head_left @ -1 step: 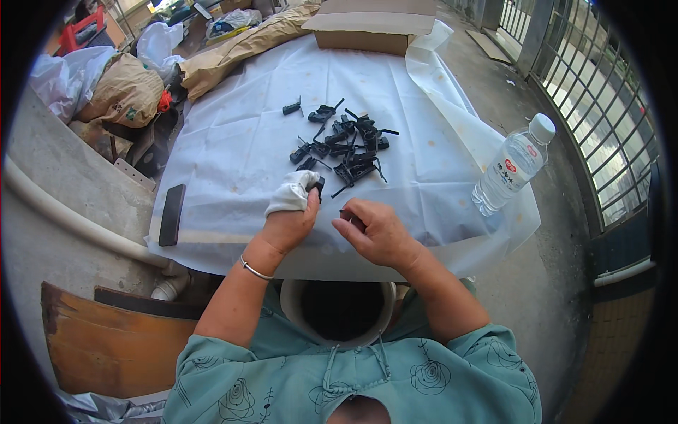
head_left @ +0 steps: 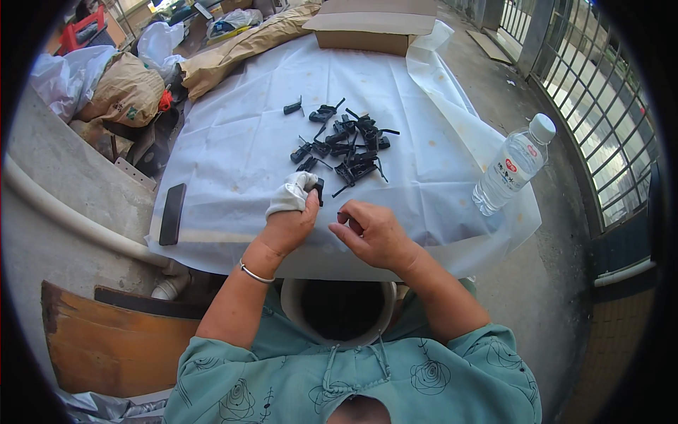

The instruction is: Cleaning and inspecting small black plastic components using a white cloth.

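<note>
My left hand (head_left: 295,223) is closed, with a white cloth (head_left: 289,195) over its fingers. It grips a small black plastic part (head_left: 319,189), which pokes out at the fingertips. Just to the right, above the table's near edge, my right hand (head_left: 376,233) has its fingers curled in. Something small and dark shows at its index fingertip, too small to make out. Beyond both hands lies a loose pile of similar black parts (head_left: 353,167), several with thin black strips sticking out. One separate black part (head_left: 292,109) rests at the pile's far left.
A white sheet (head_left: 233,141) covers the table. On it are a dark phone (head_left: 171,214) at left, a clear water bottle (head_left: 510,173) at right and a cardboard box (head_left: 361,41) at the far end. Below the near edge, a bucket (head_left: 288,302) stands between my knees.
The thumb and index finger of my right hand have parted slightly. My left hand keeps hold of the black part, nearly still.
</note>
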`<action>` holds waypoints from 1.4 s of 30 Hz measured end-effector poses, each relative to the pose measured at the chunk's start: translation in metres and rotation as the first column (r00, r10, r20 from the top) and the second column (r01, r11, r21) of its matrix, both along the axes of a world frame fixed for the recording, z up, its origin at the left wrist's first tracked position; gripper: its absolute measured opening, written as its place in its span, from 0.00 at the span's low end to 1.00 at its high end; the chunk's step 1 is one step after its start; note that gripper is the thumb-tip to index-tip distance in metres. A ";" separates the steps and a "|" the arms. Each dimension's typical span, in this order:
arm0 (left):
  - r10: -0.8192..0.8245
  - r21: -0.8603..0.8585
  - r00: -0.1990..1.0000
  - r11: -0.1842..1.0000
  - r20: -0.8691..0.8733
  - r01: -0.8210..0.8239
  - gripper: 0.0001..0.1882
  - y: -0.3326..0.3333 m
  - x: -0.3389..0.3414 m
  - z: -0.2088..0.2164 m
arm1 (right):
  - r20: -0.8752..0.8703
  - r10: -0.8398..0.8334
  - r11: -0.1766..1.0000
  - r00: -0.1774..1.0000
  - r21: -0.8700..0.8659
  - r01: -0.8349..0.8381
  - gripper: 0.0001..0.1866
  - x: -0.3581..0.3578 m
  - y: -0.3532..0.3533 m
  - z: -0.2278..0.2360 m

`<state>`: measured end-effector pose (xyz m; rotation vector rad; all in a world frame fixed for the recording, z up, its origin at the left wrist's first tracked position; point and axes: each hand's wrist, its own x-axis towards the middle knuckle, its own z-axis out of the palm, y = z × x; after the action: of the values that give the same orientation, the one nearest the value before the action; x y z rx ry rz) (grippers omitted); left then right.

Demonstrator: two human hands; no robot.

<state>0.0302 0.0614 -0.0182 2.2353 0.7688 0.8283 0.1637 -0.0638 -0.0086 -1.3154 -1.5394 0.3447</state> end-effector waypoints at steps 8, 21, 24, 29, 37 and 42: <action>-0.203 0.171 0.979 0.964 -0.022 0.203 0.08 -0.010 -0.005 0.003 | 0.114 -0.030 0.999 0.993 0.044 0.025 0.08 0.003 0.006 -0.015; -0.085 -0.297 0.995 0.952 -0.045 0.068 0.13 -0.030 -0.002 0.025 | 0.063 -0.005 0.998 0.998 0.066 0.001 0.07 0.002 -0.004 -0.002; -0.052 -0.623 0.957 0.749 0.287 0.227 0.12 -0.039 -0.004 0.010 | 0.050 0.038 0.979 0.998 0.199 -0.048 0.08 -0.012 -0.006 0.001; -0.054 -0.671 0.922 0.669 0.384 0.319 0.13 -0.059 -0.007 0.018 | -0.108 -0.145 0.967 0.984 0.197 0.164 0.07 -0.013 -0.005 -0.004; -0.100 -0.544 0.944 0.796 0.314 0.266 0.15 -0.067 -0.014 0.023 | -0.352 0.022 0.983 0.936 -0.162 -0.084 0.09 0.001 -0.009 0.002; -0.034 -0.517 0.964 0.839 0.265 0.172 0.15 -0.073 -0.012 0.025 | -0.088 0.069 0.993 0.994 -0.086 -0.077 0.10 -0.001 -0.007 -0.006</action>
<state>0.0184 -0.0121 0.0068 1.6215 0.6533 0.7106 0.1629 -0.0710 -0.0149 -1.2984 -1.5179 0.5145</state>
